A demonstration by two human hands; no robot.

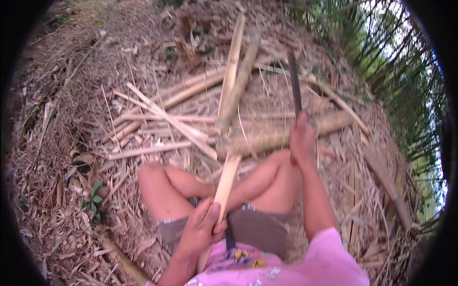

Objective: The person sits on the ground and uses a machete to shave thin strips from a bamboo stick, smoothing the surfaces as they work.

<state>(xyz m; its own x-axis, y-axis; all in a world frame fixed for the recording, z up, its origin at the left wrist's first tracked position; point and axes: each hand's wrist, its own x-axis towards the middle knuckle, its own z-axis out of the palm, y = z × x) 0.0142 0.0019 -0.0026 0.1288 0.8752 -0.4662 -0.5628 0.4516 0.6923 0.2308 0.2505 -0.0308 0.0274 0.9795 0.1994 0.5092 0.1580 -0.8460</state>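
Note:
My left hand is wrapped round a pale split bamboo strip, held slanting up from my lap. Its far end meets a thick bamboo log lying crosswise in front of my folded legs. Out to the right, my right hand grips a long dark blade, a machete, pointing away from me. The machete's handle is hidden in my fist. The blade is raised beside the log, apart from the strip.
Split bamboo strips lie criss-crossed at the left. Two longer bamboo pieces stretch away beyond the log. Dry leaves and shavings cover the ground, a small green plant grows at the left, and bamboo stems stand at the far right.

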